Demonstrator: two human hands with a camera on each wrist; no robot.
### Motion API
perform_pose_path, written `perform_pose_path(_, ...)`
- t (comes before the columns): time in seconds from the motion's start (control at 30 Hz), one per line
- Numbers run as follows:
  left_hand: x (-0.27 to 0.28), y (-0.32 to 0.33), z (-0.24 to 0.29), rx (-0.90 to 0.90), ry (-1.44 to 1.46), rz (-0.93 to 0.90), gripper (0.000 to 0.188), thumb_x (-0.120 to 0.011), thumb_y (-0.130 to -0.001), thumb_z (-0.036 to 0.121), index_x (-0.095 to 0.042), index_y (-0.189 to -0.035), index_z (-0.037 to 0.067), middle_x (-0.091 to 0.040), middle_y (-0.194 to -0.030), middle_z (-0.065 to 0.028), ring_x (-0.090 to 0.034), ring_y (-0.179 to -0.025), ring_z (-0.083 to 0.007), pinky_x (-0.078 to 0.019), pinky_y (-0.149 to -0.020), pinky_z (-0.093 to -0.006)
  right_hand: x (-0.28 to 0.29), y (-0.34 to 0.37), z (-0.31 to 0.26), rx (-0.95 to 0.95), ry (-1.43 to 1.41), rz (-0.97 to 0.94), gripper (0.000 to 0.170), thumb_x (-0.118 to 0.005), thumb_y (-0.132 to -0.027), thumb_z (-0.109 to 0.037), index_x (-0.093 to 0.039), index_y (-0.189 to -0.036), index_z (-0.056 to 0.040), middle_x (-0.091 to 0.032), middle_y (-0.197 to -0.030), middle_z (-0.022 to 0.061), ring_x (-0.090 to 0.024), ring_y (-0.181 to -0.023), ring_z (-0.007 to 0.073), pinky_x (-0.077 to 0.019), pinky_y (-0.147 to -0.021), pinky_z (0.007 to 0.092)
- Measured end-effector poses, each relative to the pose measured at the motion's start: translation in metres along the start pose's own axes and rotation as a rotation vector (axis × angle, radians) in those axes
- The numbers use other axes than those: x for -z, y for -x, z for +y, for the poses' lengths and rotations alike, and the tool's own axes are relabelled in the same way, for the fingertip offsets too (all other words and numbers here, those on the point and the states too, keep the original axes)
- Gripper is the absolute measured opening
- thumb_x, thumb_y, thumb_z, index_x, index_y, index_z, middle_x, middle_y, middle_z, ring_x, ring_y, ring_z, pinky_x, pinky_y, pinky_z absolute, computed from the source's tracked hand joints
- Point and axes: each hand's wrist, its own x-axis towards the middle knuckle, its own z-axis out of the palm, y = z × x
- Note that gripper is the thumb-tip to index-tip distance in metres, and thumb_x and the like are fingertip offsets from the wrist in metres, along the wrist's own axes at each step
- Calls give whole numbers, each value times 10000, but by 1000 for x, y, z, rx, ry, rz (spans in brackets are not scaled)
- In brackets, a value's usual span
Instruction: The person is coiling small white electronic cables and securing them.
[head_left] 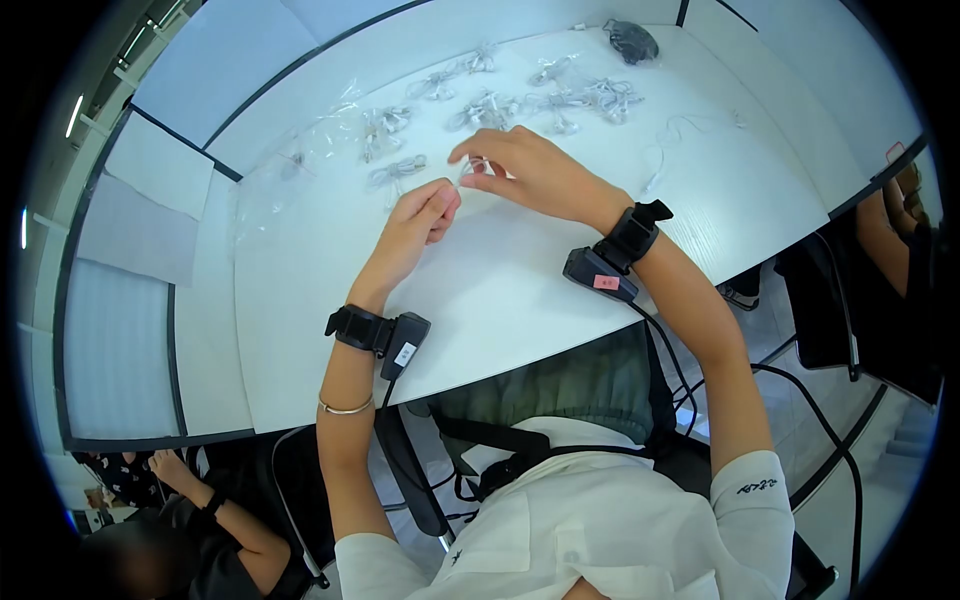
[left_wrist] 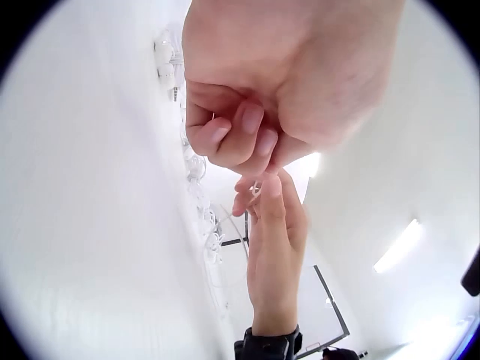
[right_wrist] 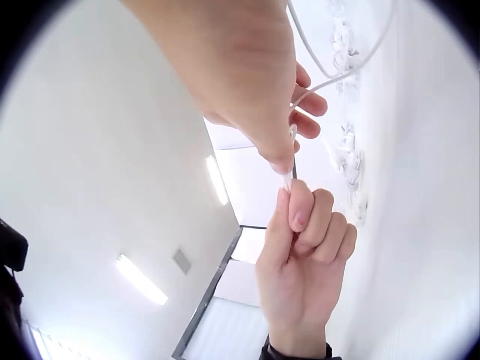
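Observation:
A thin white cable (right_wrist: 341, 76) runs between both hands, held above the white table. My left hand (head_left: 418, 222) pinches it between thumb and index finger, the other fingers curled into the palm. My right hand (head_left: 540, 175) is just to the right of the left, its thumb tip close to the left fingertips. Its thumb and fingers are bent round a small loop of the cable, which shows as a white curve by the right thumb in the right wrist view. From the right hand a longer stretch of cable trails off in a wide arc.
Several bundles of white cables (head_left: 485, 110) lie across the back of the table (head_left: 500, 300). A dark bundle (head_left: 632, 42) sits at the far edge, and a loose white cable (head_left: 660, 150) lies at the right. Panels (head_left: 340, 60) wall the table. Other people are seated at both sides.

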Motion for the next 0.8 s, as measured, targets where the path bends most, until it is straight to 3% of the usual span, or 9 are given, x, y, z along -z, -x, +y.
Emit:
perform_pose_path(0.13, 4, -1, 5, -39, -7, 69, 319, -404, -955, 277, -368, -694, 99, -277, -624, 48, -207, -525, -52, -186, -476, -210, 7, 0, 5, -96, 27, 37, 207, -570, -864, -220, -588, -1000, -65, -598, -859, 77, -558, -725, 209, -453, -633, 308)
perform_pose_path(0.27, 8, -2, 6, -81, 10, 134, 322, -395, -962, 272, -354, -698, 92, -278, -622, 39, -219, -521, -47, -196, -467, -199, 10, 1, 7, -166, 91, 91, 141, -572, -854, -183, -618, -869, -51, -588, -829, 64, -565, -719, 205, -452, -658, 307)
perform_pose_path(0.37, 10, -3, 3, -132, 13, 166, 326, -389, -964, 282, -359, -705, 86, -317, -634, 30, -264, -539, -59, -238, -504, -201, 8, 0, 6, -51, 34, 162, 152, -563, -856, -184, -632, -825, -52, -578, -784, 43, -538, -691, 181, -433, -657, 281)
perform_pose_path(0.57, -2, -7, -2, -305, -142, 273, 349, -387, -969, 253, -419, -690, 46, -440, -673, -16, -453, -665, -115, -374, -687, -250, 4, -5, -10, -274, -601, -152, 212, -540, -868, -205, -624, -799, -23, -603, -717, 35, -507, -677, 94, -410, -643, 242)
perform_pose_path(0.63, -5, -8, -6, -328, -157, 292, 342, -378, -972, 251, -424, -702, 45, -453, -676, -21, -474, -655, -118, -395, -676, -253, -1, -5, -15, -266, -772, -167, 244, -535, -881, -215, -604, -781, -4, -591, -681, 31, -507, -662, 70, -412, -618, 231)
perform_pose_path(0.8, -13, -5, -2, -202, 48, 210, 330, -355, -977, 280, -439, -752, 53, -518, -702, -59, -558, -625, -146, -474, -632, -279, -3, -5, -23, -227, -646, -101, 226, -514, -894, -178, -565, -766, 1, -620, -654, 64, -518, -576, 119, -412, -563, 258)
